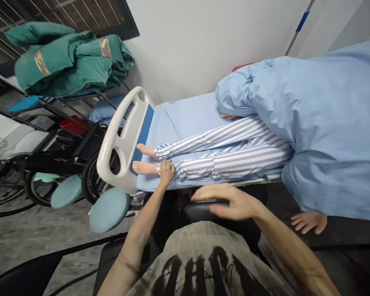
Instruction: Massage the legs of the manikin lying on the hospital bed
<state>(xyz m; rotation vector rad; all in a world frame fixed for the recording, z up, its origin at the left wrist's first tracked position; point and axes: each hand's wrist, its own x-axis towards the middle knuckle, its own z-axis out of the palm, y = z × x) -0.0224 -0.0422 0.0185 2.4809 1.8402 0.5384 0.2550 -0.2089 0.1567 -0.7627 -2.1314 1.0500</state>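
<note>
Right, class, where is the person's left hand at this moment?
In the head view, the left hand closes left of centre on the striped trouser cuff at the nearer ankle, beside the bare foot and near the bed's white footboard.

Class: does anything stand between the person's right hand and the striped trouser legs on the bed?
Nothing visible does. The right hand hovers beside the bed at its near edge; the left hand touches the striped trouser legs.

Green cloths heaped on a rack, teal stools beside wheels
</note>
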